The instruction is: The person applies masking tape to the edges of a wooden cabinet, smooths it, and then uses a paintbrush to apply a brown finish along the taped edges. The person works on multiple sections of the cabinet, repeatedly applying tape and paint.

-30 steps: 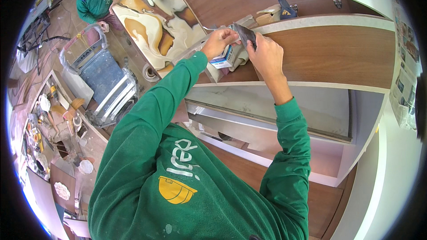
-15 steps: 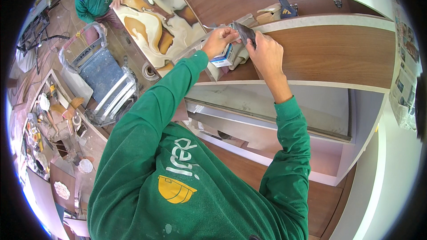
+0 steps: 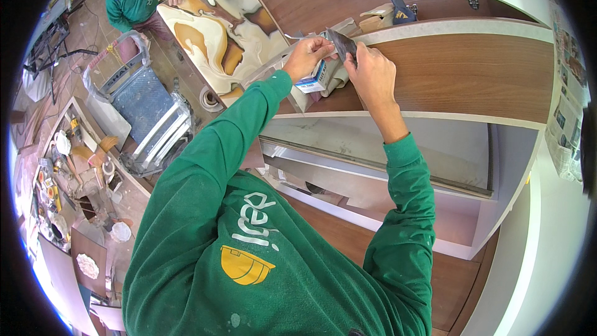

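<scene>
My right hand grips a dark, flat, blade-like piece, its thumb and fingers closed on the lower end. Close beside it, my left hand has its fingertips pinched together near the blade's edge. What those fingertips hold is too small to make out. Just below my left hand is a small white and blue box. Beige cloth-like material lies against the box, on the brown surface at the cabinet's left end.
A co-worker in green is beside a marble-patterned panel at far left. A step stool stands left, near a tool-strewn bench. A wood-faced cabinet stretches right. A dark blue pouch rests behind it.
The co-worker's hand has shifted slightly to the right along the panel's edge. My own hands and the dark piece stay nearly in place.
</scene>
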Motion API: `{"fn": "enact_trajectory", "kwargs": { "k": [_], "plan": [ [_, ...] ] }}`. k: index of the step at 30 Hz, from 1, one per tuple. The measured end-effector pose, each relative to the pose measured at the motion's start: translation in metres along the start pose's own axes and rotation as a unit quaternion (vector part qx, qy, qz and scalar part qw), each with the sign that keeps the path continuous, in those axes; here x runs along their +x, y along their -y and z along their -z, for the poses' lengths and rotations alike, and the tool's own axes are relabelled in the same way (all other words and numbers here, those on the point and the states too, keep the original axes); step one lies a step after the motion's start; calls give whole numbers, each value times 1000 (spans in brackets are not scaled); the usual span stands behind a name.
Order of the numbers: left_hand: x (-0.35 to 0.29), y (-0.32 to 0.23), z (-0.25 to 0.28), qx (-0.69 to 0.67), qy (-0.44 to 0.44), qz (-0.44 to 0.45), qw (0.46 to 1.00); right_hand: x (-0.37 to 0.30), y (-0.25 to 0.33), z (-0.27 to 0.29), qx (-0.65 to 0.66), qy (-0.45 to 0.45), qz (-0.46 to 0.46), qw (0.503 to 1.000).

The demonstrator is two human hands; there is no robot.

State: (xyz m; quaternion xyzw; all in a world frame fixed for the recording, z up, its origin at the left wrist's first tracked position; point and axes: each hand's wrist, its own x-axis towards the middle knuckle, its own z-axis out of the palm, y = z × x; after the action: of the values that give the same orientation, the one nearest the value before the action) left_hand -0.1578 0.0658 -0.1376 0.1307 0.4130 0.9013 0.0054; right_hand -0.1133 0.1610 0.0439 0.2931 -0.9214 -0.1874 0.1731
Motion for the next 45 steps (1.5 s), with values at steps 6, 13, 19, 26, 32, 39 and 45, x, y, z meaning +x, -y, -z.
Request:
{"fn": "enact_trajectory", "kwargs": {
  "k": [6,13,19,26,32,39,45],
  "plan": [
    [1,2,1,6,-1,2,1000,1,2,0,-3,-3,6,1000],
    [1,4,1,6,3,-12,1000,0,5,0,-6,-3,13,1000],
    [2,8,1,-2,6,-10,1000,-1,5,-4,-9,-10,7,1000],
    [2,5,0,5,-1,-4,1000,0,3,-7,-1,-44,6,999],
    [1,3,-2,12,-11,-1,1000,-2,2,-7,16,-41,-5,999],
    [4,12,0,11,-11,-13,1000,-1,3,-7,14,-52,7,999],
    [1,6,-1,11,-9,-8,1000,-1,3,-7,9,-48,2,999]
  ]
}}
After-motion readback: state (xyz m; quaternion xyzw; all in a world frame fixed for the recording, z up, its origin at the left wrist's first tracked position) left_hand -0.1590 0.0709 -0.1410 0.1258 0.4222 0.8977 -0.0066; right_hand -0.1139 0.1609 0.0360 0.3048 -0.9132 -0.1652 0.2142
